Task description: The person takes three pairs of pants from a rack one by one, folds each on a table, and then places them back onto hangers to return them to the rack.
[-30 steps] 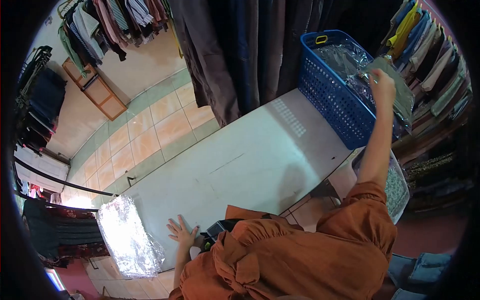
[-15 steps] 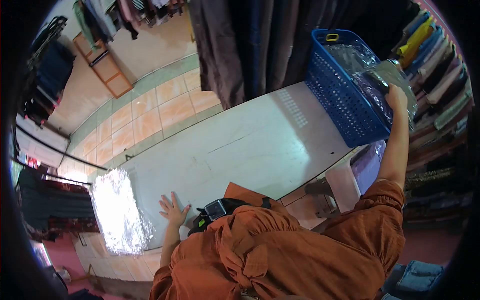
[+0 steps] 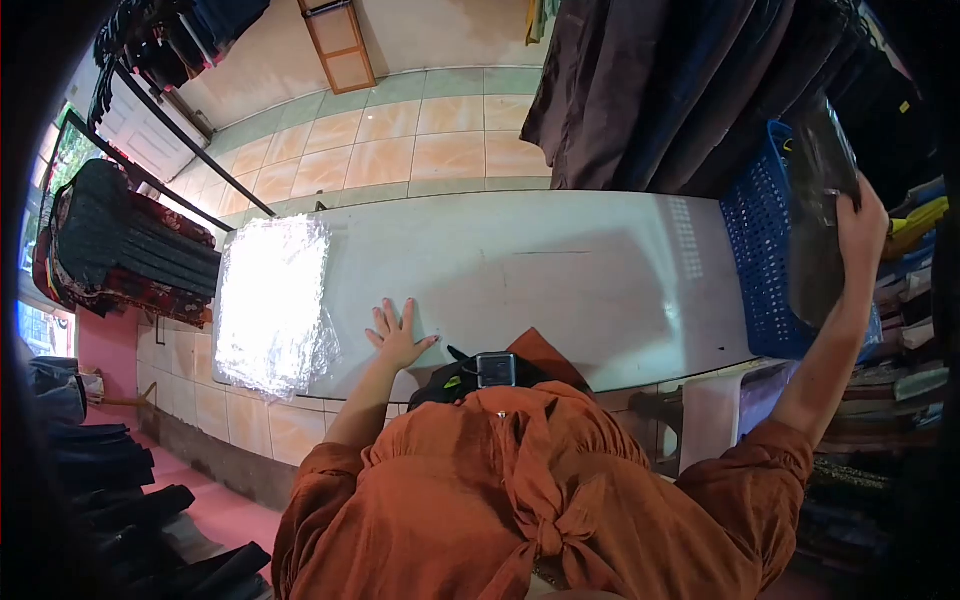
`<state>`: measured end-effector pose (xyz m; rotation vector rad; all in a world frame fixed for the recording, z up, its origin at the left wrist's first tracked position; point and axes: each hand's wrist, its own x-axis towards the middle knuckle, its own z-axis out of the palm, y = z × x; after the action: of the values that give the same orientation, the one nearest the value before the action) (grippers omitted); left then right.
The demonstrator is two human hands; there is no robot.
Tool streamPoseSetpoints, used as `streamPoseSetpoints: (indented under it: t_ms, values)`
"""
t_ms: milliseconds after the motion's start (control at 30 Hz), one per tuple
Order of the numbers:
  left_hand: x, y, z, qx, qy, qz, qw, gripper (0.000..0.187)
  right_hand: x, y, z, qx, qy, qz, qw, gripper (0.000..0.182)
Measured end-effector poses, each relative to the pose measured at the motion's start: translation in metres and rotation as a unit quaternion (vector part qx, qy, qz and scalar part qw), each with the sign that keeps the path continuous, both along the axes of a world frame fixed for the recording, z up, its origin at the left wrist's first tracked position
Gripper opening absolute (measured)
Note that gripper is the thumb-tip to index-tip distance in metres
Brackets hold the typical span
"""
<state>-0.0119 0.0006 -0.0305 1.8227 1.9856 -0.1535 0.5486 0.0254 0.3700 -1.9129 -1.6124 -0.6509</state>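
My left hand point(image 3: 402, 340) lies flat with fingers spread on the white table point(image 3: 560, 290), holding nothing. To its left is a stack of shiny clear plastic packages point(image 3: 272, 305), washed out by glare. At the right end of the table, my right hand point(image 3: 862, 225) grips a dark garment packed in clear plastic point(image 3: 815, 215), held up on edge in front of the blue perforated basket point(image 3: 757, 225). The package hides much of the basket and what is inside it.
Dark trousers point(image 3: 640, 90) hang behind the table's far right side. A rack of clothes point(image 3: 130, 240) stands at the left, and more hanging clothes point(image 3: 915, 290) line the right. A white plastic chair point(image 3: 708, 420) is by the table's near right edge.
My right hand has lifted the packaged garment up out of the basket, turning it on edge. The view has swung toward the left. My left hand stays flat on the table.
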Motion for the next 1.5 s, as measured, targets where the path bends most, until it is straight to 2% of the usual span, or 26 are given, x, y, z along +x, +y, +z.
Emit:
streamPoseSetpoints:
  t_ms: [100, 200, 233, 267, 300, 333, 367, 400, 467, 500, 533, 600, 633, 667, 733, 800, 867, 933, 967, 1067, 1133, 1167, 1267, 1367, 1433, 1500]
  values:
    - [-0.004, 0.006, -0.009, 0.012, -0.028, 0.026, 0.999, 0.087, -0.021, 0.029, -0.016, 0.035, 0.075, 0.177, 0.981, 0.033]
    - [-0.021, 0.023, -0.035, 0.251, -0.208, 0.092, 0.941, 0.051, -0.034, 0.051, -0.093, 0.011, 0.191, 0.317, 0.929, 0.022]
    - [-0.023, 0.027, -0.033, 0.247, -0.206, 0.099, 0.942, 0.051, -0.047, 0.051, -0.116, -0.068, 0.298, 0.358, 0.882, 0.020]
    - [-0.023, 0.030, -0.028, 0.220, -0.369, 0.163, 0.888, 0.046, -0.060, 0.049, -0.140, -0.147, 0.399, 0.390, 0.817, 0.020]
    - [-0.022, 0.031, -0.022, 0.189, -0.519, 0.224, 0.803, 0.041, -0.062, 0.053, -0.180, -0.169, 0.282, 0.446, 0.833, 0.024]
    - [-0.021, 0.030, -0.014, 0.187, -0.516, 0.233, 0.803, 0.041, -0.069, 0.045, -0.223, -0.182, 0.232, 0.417, 0.860, 0.018]
    - [-0.020, 0.029, -0.003, 0.126, -0.570, 0.268, 0.766, 0.040, -0.071, 0.035, -0.262, -0.222, 0.126, 0.389, 0.885, 0.038]
    - [-0.019, 0.029, 0.000, 0.066, -0.620, 0.300, 0.722, 0.039, -0.079, 0.018, -0.292, -0.269, 0.159, 0.319, 0.895, 0.063]
    - [-0.019, 0.031, -0.011, 0.044, -0.616, 0.276, 0.737, 0.037, -0.067, -0.003, -0.355, -0.300, 0.216, 0.187, 0.910, 0.073]
    - [-0.017, 0.033, -0.016, 0.022, -0.613, 0.244, 0.751, 0.035, -0.065, -0.009, -0.376, -0.279, 0.361, 0.142, 0.879, 0.055]
    - [-0.012, 0.034, -0.011, 0.021, -0.610, 0.249, 0.752, 0.035, -0.066, -0.008, -0.391, -0.283, 0.363, 0.144, 0.876, 0.055]
    - [0.003, 0.037, -0.003, -0.062, -0.591, 0.254, 0.763, 0.030, -0.069, -0.010, -0.422, -0.261, 0.554, 0.002, 0.791, 0.037]
    - [0.012, 0.040, -0.002, -0.062, -0.573, 0.257, 0.776, 0.025, -0.077, -0.009, -0.435, -0.224, 0.612, 0.002, 0.759, 0.029]
    - [0.020, 0.042, -0.001, -0.066, -0.570, 0.256, 0.778, 0.025, -0.079, -0.006, -0.444, -0.225, 0.615, -0.001, 0.756, 0.029]
    - [0.032, 0.046, 0.006, -0.090, -0.534, 0.239, 0.806, 0.022, -0.092, 0.002, -0.442, -0.281, 0.345, -0.001, 0.896, 0.023]
    - [0.038, 0.047, 0.018, -0.097, -0.526, 0.256, 0.805, 0.021, -0.101, 0.004, -0.439, -0.233, 0.397, 0.023, 0.887, 0.020]
    - [0.038, 0.043, 0.019, -0.102, -0.516, 0.277, 0.804, 0.021, -0.098, 0.007, -0.436, -0.278, 0.428, 0.006, 0.860, 0.019]
    - [0.035, 0.038, 0.014, -0.076, -0.574, 0.292, 0.761, 0.023, -0.097, 0.007, -0.431, -0.253, 0.581, 0.060, 0.771, 0.019]
    - [0.034, 0.037, 0.011, -0.077, -0.572, 0.294, 0.762, 0.023, -0.096, 0.005, -0.429, -0.256, 0.602, 0.061, 0.754, 0.019]
    - [0.039, 0.040, 0.018, -0.136, -0.547, 0.294, 0.772, 0.026, -0.108, 0.005, -0.412, -0.238, 0.621, 0.021, 0.747, 0.017]
    - [0.045, 0.044, 0.023, -0.093, -0.437, 0.233, 0.863, 0.025, -0.109, 0.008, -0.412, -0.233, 0.639, 0.016, 0.733, 0.017]
    - [0.045, 0.045, 0.017, -0.093, -0.437, 0.233, 0.864, 0.025, -0.110, 0.010, -0.412, -0.227, 0.657, 0.010, 0.719, 0.016]
    - [0.044, 0.052, -0.001, -0.060, -0.457, 0.224, 0.859, 0.025, -0.111, 0.013, -0.420, -0.186, 0.661, 0.053, 0.725, 0.020]
    - [0.040, 0.062, 0.007, -0.104, -0.463, 0.249, 0.844, 0.022, -0.103, 0.014, -0.413, -0.133, 0.659, 0.033, 0.740, 0.018]
    - [0.030, 0.066, 0.008, -0.051, -0.531, 0.321, 0.783, 0.016, -0.085, 0.013, -0.418, -0.108, 0.653, 0.028, 0.749, 0.017]
    - [0.010, 0.070, 0.005, -0.044, -0.543, 0.324, 0.773, 0.014, -0.062, 0.011, -0.416, -0.082, 0.641, 0.021, 0.763, 0.016]
